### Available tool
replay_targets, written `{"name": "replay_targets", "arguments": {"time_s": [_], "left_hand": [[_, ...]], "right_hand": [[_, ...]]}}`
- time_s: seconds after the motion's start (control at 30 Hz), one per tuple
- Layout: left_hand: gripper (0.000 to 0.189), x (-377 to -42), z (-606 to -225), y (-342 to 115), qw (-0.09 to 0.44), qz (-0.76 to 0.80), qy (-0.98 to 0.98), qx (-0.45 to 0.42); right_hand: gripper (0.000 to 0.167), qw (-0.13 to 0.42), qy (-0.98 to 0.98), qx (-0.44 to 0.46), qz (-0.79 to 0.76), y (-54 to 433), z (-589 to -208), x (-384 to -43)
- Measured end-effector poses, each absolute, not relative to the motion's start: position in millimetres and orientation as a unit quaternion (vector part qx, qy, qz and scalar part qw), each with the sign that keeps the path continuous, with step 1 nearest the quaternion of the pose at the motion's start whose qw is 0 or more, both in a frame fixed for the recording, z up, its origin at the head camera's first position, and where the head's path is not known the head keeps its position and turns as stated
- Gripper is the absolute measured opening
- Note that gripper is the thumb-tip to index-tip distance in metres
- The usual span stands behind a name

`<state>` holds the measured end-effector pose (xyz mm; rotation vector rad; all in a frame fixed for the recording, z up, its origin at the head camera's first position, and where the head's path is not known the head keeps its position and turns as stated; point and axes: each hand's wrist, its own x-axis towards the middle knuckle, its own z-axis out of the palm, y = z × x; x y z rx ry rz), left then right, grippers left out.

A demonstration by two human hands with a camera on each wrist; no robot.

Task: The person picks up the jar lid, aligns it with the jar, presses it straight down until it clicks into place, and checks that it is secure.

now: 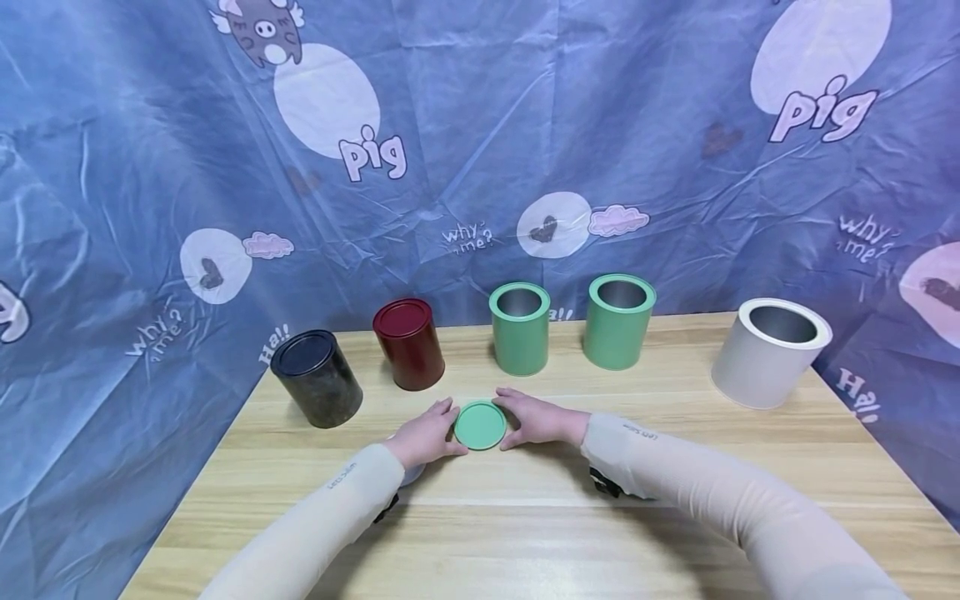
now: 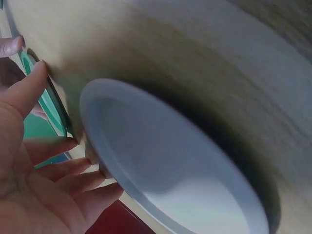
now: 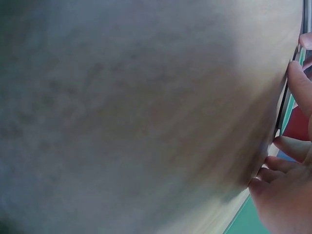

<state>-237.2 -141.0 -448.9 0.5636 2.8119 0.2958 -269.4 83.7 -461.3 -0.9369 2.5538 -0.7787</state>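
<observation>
Green lid (image 1: 481, 425) lies between the person's hands, at or close to the surface of the wooden table (image 1: 525, 533), nearer the person than two uncovered green cans (image 1: 521, 346). The left hand (image 1: 426, 437) and right hand (image 1: 542, 419) are spread wide, each with thumb and forefinger at its side of the rim; whether they grip or merely touch is hard to tell, as the right wrist view catches the lid only at its edge. The step in hand looks like securing the lid from both sides. The next move probably calls for an even, level lift towards a green opening (the pale lid (image 2: 180, 161) beside the left hand seems better matched to the white can (image 1: 757, 371)).
</observation>
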Motion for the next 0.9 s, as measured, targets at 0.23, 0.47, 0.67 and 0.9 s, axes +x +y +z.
{"name": "replay_targets", "arguments": {"time_s": [0.23,0.47,0.67,0.9], "left_hand": [[0.075,-238.0,-448.0,-139.0,0.132,0.1,0.968,0.187],[0.073,-237.6,-446.1,-138.7,0.132,0.104,0.968,0.185],[0.072,-238.3,-447.4,-139.2,0.126,0.102,0.969,0.189],[0.07,-241.1,-448.5,-138.2,0.107,0.084,0.969,0.206]], "right_hand": [[0.077,0.144,0.898,-0.32,-0.265,80.8,-465.4,-268.4],[0.076,0.135,0.902,-0.316,-0.262,78.1,-464.5,-267.5],[0.076,0.131,0.903,-0.318,-0.256,77.8,-464.0,-266.5],[0.076,0.115,0.906,-0.326,-0.243,79.4,-465.7,-268.6]]}}
